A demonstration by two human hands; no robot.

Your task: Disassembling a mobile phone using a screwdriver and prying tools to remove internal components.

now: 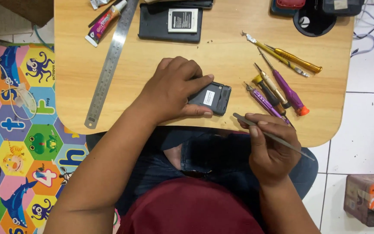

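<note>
Two hands worked at a wooden surface (161, 52).
The left hand (174, 89) gripped a dark phone (213, 97); the right hand (271, 145) pinched grey tweezers (273, 136) beside screwdrivers (278, 86).

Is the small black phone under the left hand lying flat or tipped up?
Flat. The phone lies on the wooden table, with the left hand pressing on it.
</note>
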